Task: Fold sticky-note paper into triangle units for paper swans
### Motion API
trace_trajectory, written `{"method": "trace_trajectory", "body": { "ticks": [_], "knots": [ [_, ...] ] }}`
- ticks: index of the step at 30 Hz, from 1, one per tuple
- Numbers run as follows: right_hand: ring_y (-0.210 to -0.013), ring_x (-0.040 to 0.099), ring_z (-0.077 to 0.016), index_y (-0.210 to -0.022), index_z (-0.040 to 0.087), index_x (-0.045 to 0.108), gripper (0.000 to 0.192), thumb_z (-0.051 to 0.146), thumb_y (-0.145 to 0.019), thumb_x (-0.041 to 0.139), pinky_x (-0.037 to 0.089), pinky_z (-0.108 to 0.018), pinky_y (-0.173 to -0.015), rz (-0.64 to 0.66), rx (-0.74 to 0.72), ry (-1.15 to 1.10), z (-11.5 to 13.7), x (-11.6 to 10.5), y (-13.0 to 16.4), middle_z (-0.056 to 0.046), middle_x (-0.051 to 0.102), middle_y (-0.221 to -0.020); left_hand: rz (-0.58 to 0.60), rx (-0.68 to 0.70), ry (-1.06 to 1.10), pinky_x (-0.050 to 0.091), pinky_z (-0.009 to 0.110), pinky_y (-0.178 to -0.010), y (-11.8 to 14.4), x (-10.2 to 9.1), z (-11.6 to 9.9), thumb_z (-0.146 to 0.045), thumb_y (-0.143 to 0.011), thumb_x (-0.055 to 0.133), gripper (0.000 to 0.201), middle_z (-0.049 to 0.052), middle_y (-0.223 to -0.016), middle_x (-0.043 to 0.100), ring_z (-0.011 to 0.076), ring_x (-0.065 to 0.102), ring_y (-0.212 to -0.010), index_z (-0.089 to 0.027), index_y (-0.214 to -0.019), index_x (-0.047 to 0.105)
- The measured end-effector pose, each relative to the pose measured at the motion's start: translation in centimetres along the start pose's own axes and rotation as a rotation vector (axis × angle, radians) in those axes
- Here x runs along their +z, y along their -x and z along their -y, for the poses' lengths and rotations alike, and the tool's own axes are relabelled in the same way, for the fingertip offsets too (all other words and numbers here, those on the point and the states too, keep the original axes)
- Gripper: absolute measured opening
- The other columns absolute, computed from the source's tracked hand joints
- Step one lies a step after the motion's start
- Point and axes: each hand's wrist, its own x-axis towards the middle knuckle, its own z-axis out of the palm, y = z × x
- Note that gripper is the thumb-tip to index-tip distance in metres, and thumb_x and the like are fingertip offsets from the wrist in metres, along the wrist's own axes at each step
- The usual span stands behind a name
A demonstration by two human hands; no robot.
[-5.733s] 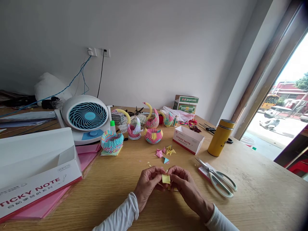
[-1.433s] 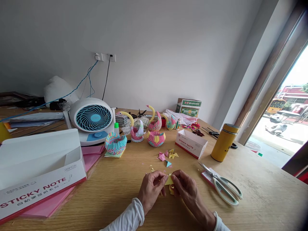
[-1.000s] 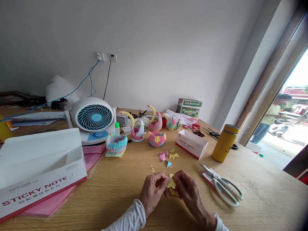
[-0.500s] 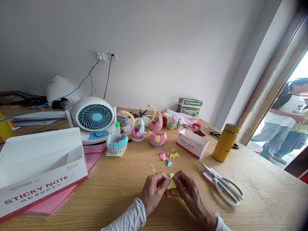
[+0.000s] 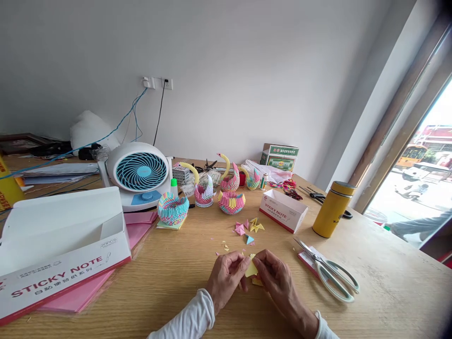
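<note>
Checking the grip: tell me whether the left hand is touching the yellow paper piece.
Touching. The head view shows the left hand pinching the yellow paper piece at its left edge, fingertips on it, no gap.

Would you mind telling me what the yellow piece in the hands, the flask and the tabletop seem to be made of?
Yellow piece: thin matte paper, judging by its sharp creases, pinched between left hand and right hand.
Flask: probably metal with a satin yellow coating and a brushed-looking cap.
Tabletop: light wood or wood-look laminate; grain lines show.
</note>
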Motion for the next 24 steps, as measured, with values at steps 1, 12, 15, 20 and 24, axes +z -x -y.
{"method": "trace_trajectory", "body": {
  "ticks": [1, 12, 15, 20, 24],
  "knots": [
    [-0.051, 0.04, -0.0097, -0.071, 0.017, 0.053, 0.038, 0.049, -0.091, 0.05, 0.041, -0.02, -0.048, -0.001, 0.002, -0.014, 0.1, 0.1, 0.0, 0.004, 0.045, -0.058, 0.005, -0.019, 0.011, 0.037, 0.021, -0.043, 0.0, 0.0, 0.0, -0.054, -0.083, 0.053, 0.041, -0.005, -0.051, 0.052, 0.0105, 0.052, -0.04, -0.017, -0.067, 0.054],
    [-0.046, 0.042, -0.0096, -0.078, 0.015, 0.06, 0.043, 0.055, -0.088, 0.051, 0.034, -0.021, -0.042, 0.043, 0.053, -0.142, 0.8, 0.0, -0.2, 0.003, 0.046, -0.055, 0.177, -0.27, 0.447, 0.035, 0.016, -0.04, -0.1, -0.4, -0.3, -0.05, -0.078, 0.059, 0.036, 0.003, -0.068, 0.066, 0.009, 0.06, -0.044, -0.014, -0.076, 0.058],
    [-0.045, 0.039, -0.0088, -0.077, 0.015, 0.06, 0.043, 0.056, -0.088, 0.052, 0.031, -0.02, -0.041, 0.059, 0.052, -0.199, 1.3, 0.0, -0.2, 0.004, 0.046, -0.054, 0.201, -0.294, 0.507, 0.037, 0.016, -0.039, -0.1, -0.4, -0.3, -0.047, -0.077, 0.061, 0.034, 0.006, -0.074, 0.069, 0.0093, 0.061, -0.044, -0.013, -0.077, 0.058],
    [-0.042, 0.039, -0.0078, -0.078, 0.015, 0.06, 0.043, 0.057, -0.085, 0.055, 0.03, -0.019, -0.038, 0.076, 0.113, -0.283, 1.4, 0.0, -0.3, 0.004, 0.047, -0.052, 0.221, -0.334, 0.577, 0.041, 0.016, -0.041, 0.0, -0.6, -0.3, -0.043, -0.078, 0.063, 0.03, 0.006, -0.078, 0.07, 0.0102, 0.063, -0.047, -0.014, -0.078, 0.057],
    [-0.042, 0.039, -0.0073, -0.077, 0.015, 0.059, 0.044, 0.059, -0.083, 0.057, 0.031, -0.018, -0.038, 0.09, 0.162, -0.357, 1.5, 0.0, -0.4, 0.004, 0.048, -0.053, 0.245, -0.333, 0.601, 0.042, 0.017, -0.041, -0.1, -0.7, 0.0, -0.045, -0.079, 0.063, 0.031, 0.008, -0.084, 0.071, 0.0112, 0.065, -0.049, -0.014, -0.082, 0.058]
  ]
}}
